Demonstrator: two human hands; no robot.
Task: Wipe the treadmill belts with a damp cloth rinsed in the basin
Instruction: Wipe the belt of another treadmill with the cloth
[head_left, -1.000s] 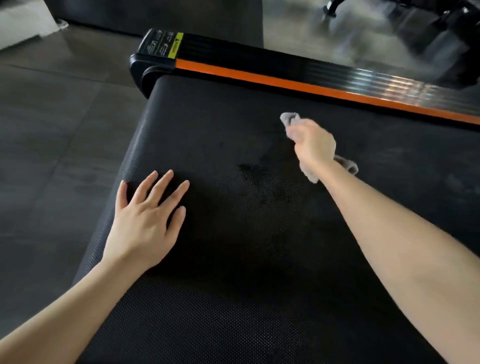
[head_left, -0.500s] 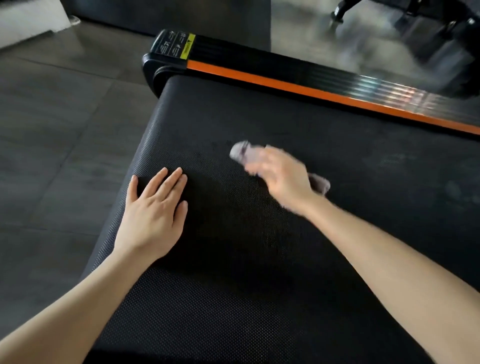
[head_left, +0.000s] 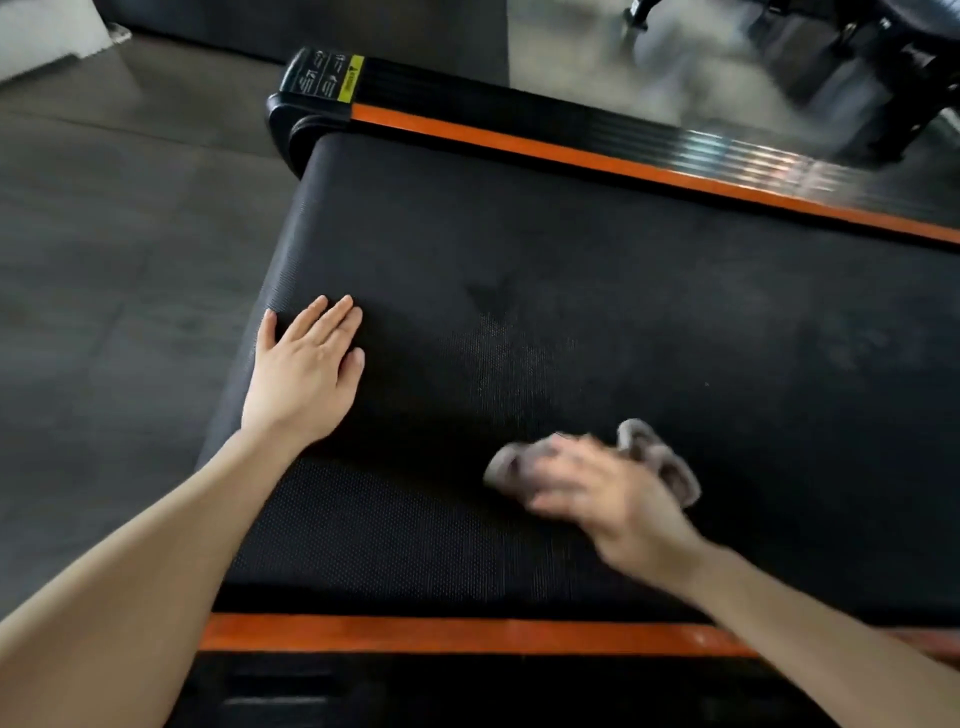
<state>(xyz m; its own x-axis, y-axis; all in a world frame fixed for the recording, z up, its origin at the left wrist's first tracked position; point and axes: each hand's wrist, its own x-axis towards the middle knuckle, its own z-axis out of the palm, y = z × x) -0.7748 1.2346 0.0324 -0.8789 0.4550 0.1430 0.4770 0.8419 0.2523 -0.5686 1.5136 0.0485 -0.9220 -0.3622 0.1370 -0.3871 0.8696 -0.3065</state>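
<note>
1. I see the right hand (head_left: 608, 493) clenched around a bunched grey cloth (head_left: 657, 460) and pressing it onto the black treadmill belt (head_left: 649, 312), in the near half of the belt and close to the near orange rail (head_left: 467, 631). Both hand and cloth are smeared by motion blur.

2. The cloth looks soft and crumpled. One lump pokes out past the fingers on the left, and a folded flap spills out on the right side of the hand.

3. My view has the left hand (head_left: 304, 371) lying flat on the belt, palm down and holding nothing, fingers straight and close together, thumb set apart. It rests near the belt's rounded left end, well apart from the cloth.

4. The belt is matte rubber with a fine dotted, woven-looking grain. The grain catches the light in a paler patch at the middle, and a small darker blotch (head_left: 488, 299) sits just beyond it.

5. Flat orange strips run along both long edges. The far rail (head_left: 597, 135) is glossy black with lengthwise ribs and bright reflections toward the right.

6. A rounded black end cap (head_left: 291, 122) closes the far rail's left corner. It carries a label (head_left: 332, 78) with white symbols and a yellow band; the print is too small for me to read.

7. Beyond the belt's left end lies a floor (head_left: 104, 260) of large, smooth dark-grey tiles with thin joints.
</note>
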